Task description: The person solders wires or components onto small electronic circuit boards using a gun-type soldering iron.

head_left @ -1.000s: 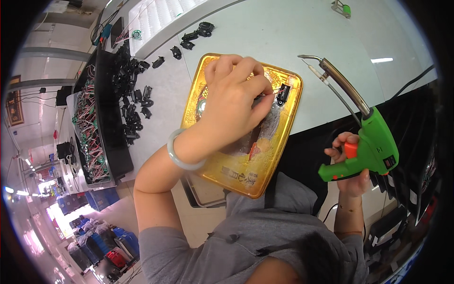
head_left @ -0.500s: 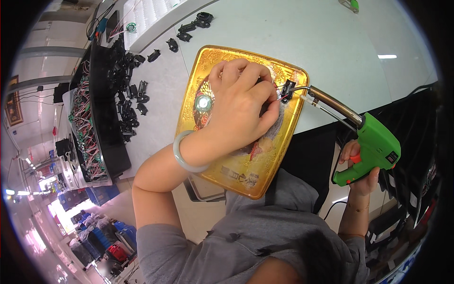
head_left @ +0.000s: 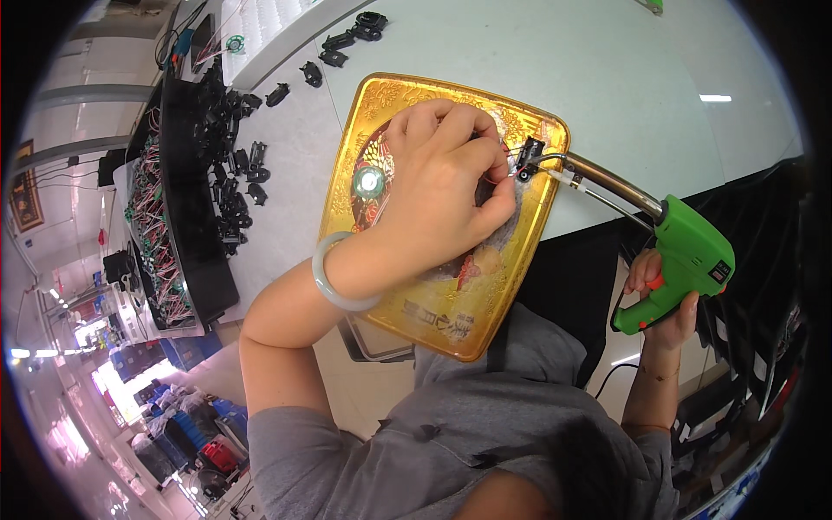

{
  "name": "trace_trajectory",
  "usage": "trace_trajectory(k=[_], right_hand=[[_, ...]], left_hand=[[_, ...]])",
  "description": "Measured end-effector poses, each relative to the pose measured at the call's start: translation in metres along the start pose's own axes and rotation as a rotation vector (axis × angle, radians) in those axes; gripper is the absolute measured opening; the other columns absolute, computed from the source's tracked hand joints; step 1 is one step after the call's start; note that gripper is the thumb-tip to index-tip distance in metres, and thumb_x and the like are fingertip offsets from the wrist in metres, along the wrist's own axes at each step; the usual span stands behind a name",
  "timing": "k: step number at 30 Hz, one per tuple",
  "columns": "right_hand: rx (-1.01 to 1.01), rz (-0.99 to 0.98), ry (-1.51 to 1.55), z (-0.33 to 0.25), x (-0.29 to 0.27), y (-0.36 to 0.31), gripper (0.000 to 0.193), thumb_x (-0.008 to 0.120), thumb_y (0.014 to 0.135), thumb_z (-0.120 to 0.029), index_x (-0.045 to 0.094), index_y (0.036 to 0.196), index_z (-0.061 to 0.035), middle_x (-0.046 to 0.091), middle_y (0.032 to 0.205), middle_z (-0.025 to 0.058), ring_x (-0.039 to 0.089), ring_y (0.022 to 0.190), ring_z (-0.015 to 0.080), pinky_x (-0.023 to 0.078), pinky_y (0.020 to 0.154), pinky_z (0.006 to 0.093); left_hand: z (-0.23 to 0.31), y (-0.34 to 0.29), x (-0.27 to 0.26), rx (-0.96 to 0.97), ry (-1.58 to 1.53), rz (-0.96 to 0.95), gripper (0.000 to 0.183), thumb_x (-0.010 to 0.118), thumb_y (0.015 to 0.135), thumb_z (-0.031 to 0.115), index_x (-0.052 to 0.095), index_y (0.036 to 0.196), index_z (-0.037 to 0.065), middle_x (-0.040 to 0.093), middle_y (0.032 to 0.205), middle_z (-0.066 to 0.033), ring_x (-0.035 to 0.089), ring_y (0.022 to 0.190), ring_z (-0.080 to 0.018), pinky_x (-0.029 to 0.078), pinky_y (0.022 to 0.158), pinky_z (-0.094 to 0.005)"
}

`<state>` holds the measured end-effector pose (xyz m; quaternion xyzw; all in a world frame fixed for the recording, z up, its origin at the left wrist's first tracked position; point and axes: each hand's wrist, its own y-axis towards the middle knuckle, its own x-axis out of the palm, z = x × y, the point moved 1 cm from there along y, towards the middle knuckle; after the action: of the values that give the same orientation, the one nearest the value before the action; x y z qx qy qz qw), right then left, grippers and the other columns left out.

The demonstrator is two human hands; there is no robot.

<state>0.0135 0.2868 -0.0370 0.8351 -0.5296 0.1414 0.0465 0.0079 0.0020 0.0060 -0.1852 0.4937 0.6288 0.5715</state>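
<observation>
My left hand [head_left: 446, 186], a pale bangle on its wrist, is closed over a golden tin lid [head_left: 368, 104]. Its thumb and forefinger pinch thin wires [head_left: 517, 171] that run to a small black plastic part [head_left: 529, 159] near the lid's right edge. My right hand [head_left: 674, 322] grips a green soldering gun [head_left: 693, 247] by its handle, fingers at the red trigger. The gun's tip and its thin feed tube meet at the black part. A small round disc with a green rim [head_left: 368, 182] lies on the lid, left of my left hand.
Many black plastic parts [head_left: 232, 204] are scattered on the table to the left. Beyond them stands a black bin [head_left: 195, 217] with wired green pieces. A white tray [head_left: 277, 39] is at the upper left. Black cloth [head_left: 581, 269] hangs below the table edge.
Both hands stay in nearly the same pose, with the gun's tip still at the black part. The whole view has shifted slightly.
</observation>
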Motion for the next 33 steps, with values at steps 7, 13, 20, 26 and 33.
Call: trace_trajectory(k=[7,13,20,26,33], right_hand=[[-0.009,-0.023,0.018,0.0043,-0.0012,0.0013,0.063,0.038,0.082,-0.062,0.045,0.083,0.0001,0.042,0.072,0.0085,0.042,0.068,0.0167,0.038,0.059,0.0270],[-0.022,-0.016,0.000,0.0065,-0.0018,0.0007,0.061,0.038,0.082,-0.061,0.045,0.083,-0.0008,0.042,0.071,0.0074,0.041,0.067,0.0161,0.038,0.059,0.0267],[-0.033,-0.016,-0.038,0.0056,0.0017,-0.0005,0.059,0.038,0.083,-0.061,0.044,0.080,-0.0027,0.041,0.070,0.0061,0.040,0.066,0.0150,0.037,0.058,0.0261],[-0.045,0.030,-0.038,0.0089,0.0021,-0.0051,0.058,0.039,0.083,-0.061,0.043,0.078,-0.0032,0.041,0.069,0.0063,0.039,0.065,0.0146,0.037,0.058,0.0253],[-0.048,-0.011,-0.069,0.0085,0.0022,-0.0055,0.057,0.041,0.082,-0.060,0.044,0.078,-0.0032,0.042,0.068,0.0061,0.039,0.065,0.0140,0.037,0.058,0.0247]], left_hand=[[0.0007,0.0003,-0.0004,-0.021,-0.018,-0.012,0.010,0.065,0.060,0.010,0.054,0.061,0.009,0.052,0.086,-0.0022,0.043,0.095,-0.0256,0.029,0.083,-0.0414],[0.0011,0.0014,0.0005,-0.031,-0.029,-0.019,0.010,0.065,0.060,0.010,0.054,0.060,0.009,0.052,0.085,-0.0019,0.043,0.093,-0.0253,0.029,0.083,-0.0407],[0.0000,0.0012,-0.0002,-0.035,-0.032,-0.024,0.011,0.065,0.060,0.010,0.054,0.060,0.008,0.052,0.084,-0.0021,0.043,0.092,-0.0255,0.030,0.082,-0.0408],[0.0001,0.0015,0.0009,-0.043,-0.037,-0.034,0.011,0.065,0.060,0.010,0.054,0.059,0.008,0.051,0.084,-0.0025,0.043,0.092,-0.0258,0.030,0.082,-0.0412],[0.0002,0.0020,0.0005,-0.058,-0.032,-0.044,0.011,0.064,0.061,0.010,0.054,0.059,0.008,0.051,0.084,-0.0030,0.043,0.092,-0.0261,0.030,0.082,-0.0414]])
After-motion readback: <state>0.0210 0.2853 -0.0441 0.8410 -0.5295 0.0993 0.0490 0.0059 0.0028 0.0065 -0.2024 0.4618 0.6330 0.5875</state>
